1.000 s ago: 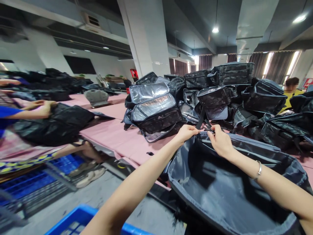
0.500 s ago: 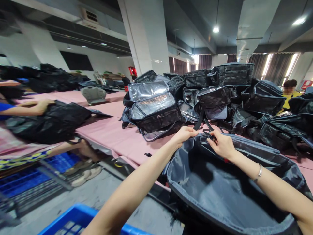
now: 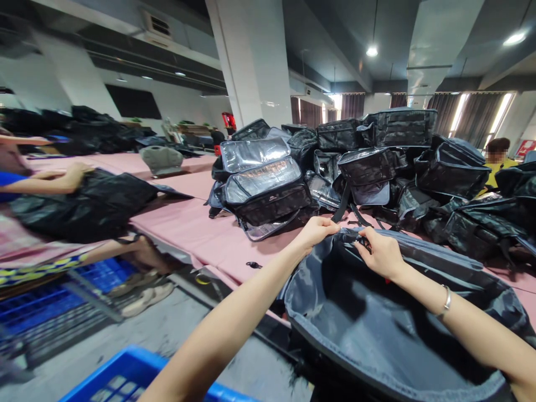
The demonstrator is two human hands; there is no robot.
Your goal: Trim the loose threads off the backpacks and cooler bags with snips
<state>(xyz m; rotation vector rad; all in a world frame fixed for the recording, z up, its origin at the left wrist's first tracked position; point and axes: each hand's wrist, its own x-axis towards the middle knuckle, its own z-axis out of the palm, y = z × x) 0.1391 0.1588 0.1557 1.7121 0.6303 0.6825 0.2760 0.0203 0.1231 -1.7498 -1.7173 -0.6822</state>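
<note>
A large open bag with grey lining (image 3: 368,329) lies in front of me on the pink table (image 3: 196,229). My left hand (image 3: 319,229) is closed on the far rim of the bag. My right hand (image 3: 380,251), with a bracelet on its wrist, pinches the same rim a little to the right, at a small dark part I cannot make out, perhaps a zipper pull. Both arms reach forward over the bag's mouth.
A heap of black bags (image 3: 377,162) fills the table behind. At the left another person's arm (image 3: 46,181) rests on a black bag (image 3: 84,204). A blue crate (image 3: 121,379) stands below me. A second person in yellow (image 3: 498,156) is at the far right. A white pillar (image 3: 251,61) rises behind.
My right hand has slid a little down and right along the bag's rim. My left hand keeps its hold. The person at the left has shifted slightly.
</note>
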